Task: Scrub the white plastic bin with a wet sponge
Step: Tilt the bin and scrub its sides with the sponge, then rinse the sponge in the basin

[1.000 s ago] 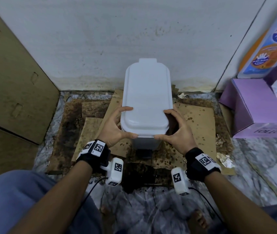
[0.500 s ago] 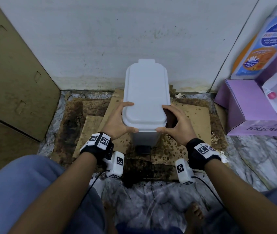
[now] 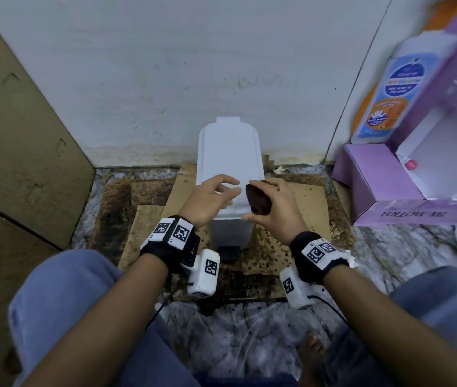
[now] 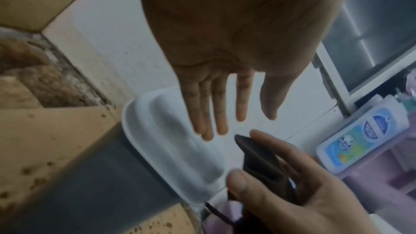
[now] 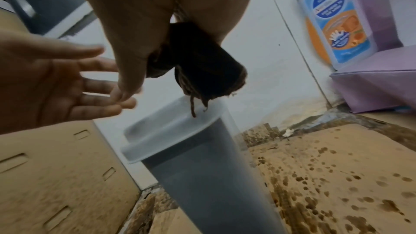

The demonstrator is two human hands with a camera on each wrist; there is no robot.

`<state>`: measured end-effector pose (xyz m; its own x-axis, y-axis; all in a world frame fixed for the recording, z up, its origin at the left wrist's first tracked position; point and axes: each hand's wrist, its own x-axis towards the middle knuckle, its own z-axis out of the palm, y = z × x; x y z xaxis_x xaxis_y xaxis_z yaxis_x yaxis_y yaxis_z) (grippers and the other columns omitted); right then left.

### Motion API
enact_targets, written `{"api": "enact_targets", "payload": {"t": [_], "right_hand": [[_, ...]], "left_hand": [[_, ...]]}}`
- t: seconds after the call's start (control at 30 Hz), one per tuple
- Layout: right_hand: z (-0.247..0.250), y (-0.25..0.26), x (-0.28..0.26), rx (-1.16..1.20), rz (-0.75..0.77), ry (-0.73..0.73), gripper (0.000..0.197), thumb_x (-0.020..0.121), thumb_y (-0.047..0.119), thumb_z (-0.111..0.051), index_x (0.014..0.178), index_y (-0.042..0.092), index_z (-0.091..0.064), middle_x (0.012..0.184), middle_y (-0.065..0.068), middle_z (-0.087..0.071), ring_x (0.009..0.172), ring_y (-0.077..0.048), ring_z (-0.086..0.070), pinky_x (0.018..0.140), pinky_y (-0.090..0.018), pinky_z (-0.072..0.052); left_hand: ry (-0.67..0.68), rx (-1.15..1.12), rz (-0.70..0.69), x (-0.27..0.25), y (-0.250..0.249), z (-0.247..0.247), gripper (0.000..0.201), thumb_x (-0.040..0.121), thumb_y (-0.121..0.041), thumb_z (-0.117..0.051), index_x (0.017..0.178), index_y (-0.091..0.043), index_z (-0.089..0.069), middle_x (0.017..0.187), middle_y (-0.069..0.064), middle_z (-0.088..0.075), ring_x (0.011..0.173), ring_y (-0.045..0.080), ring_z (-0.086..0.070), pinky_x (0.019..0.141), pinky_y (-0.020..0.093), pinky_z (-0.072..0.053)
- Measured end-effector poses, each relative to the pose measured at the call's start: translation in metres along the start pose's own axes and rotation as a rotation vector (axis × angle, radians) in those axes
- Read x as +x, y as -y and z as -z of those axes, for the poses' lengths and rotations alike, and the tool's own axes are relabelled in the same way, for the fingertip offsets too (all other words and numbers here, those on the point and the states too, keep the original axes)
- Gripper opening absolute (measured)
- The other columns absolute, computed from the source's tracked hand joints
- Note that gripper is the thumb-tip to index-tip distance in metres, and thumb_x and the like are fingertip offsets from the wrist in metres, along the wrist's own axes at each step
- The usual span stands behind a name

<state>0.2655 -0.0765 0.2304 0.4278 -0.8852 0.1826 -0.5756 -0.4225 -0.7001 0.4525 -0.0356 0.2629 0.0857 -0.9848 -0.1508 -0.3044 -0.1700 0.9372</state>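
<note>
1. Bin-wise, the tall white plastic bin with a closed lid (image 3: 228,174) stood unheld on spotted cardboard (image 3: 300,219) by the wall; hard scrubbing could tip it.
2. Right hand (image 3: 274,208) pinched the dark brown sponge (image 3: 258,199) loosely, so it might slip.
3. Left hand (image 3: 207,199) hovered spread, empty.

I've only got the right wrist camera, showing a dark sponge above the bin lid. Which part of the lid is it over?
Observer: In the head view, the sponge in the right hand is by the lid's near right corner.
Operator: And the other hand?
Observer: The left hand is open over the near left corner, holding nothing.
Operator: Anything lower down?
Observer: A black pedal at the foot of the bin faces the person.
</note>
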Motion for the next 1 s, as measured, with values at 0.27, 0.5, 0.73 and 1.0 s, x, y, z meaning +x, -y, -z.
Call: {"api": "enact_targets", "payload": {"t": [0.27, 0.5, 0.73, 1.0], "right_hand": [[0.009, 0.031, -0.016, 0.036, 0.075, -0.002, 0.094, 0.058, 0.037, -0.090, 0.140, 0.028, -0.045, 0.131, -0.001, -0.044, 0.117, -0.012, -0.042, 0.102, -0.024, -0.033], [0.047, 0.020, -0.029, 0.395, 0.021, 0.121, 0.067, 0.072, 0.021, -0.084, 0.127, 0.036, -0.050, 0.110, -0.002, -0.065, 0.098, -0.015, -0.065, 0.084, -0.029, -0.054], [0.107, -0.006, -0.053, 0.589, -0.073, -0.015, 0.032, 0.085, 0.003, -0.069, 0.111, 0.019, -0.062, 0.116, 0.001, -0.063, 0.104, -0.008, -0.061, 0.084, -0.025, -0.051], [0.164, -0.039, -0.110, 0.579, -0.168, -0.228, 0.026, 0.088, -0.011, -0.057, 0.105, 0.008, -0.063, 0.104, 0.002, -0.064, 0.090, 0.002, -0.062, 0.078, -0.016, -0.050]], "left_hand": [[0.038, -0.291, 0.001, -0.018, -0.023, -0.017, 0.042, 0.085, 0.003, -0.070, 0.120, -0.018, -0.059, 0.095, 0.017, -0.064, 0.089, 0.029, -0.070, 0.073, 0.039, -0.062], [0.015, -0.303, -0.134, -0.019, -0.037, -0.018, 0.029, 0.087, 0.011, -0.061, 0.094, -0.017, -0.060, 0.097, 0.012, -0.064, 0.089, 0.031, -0.066, 0.078, 0.048, -0.057], [0.134, -0.226, -0.183, -0.005, -0.071, -0.046, 0.022, 0.088, 0.012, -0.058, 0.084, -0.007, -0.069, 0.082, -0.001, -0.070, 0.079, 0.018, -0.068, 0.080, 0.040, -0.059], [0.370, -0.110, -0.296, 0.006, -0.101, -0.129, 0.035, 0.081, 0.013, -0.066, 0.098, -0.016, -0.075, 0.102, 0.008, -0.071, 0.099, 0.019, -0.066, 0.094, 0.033, -0.052]]}}
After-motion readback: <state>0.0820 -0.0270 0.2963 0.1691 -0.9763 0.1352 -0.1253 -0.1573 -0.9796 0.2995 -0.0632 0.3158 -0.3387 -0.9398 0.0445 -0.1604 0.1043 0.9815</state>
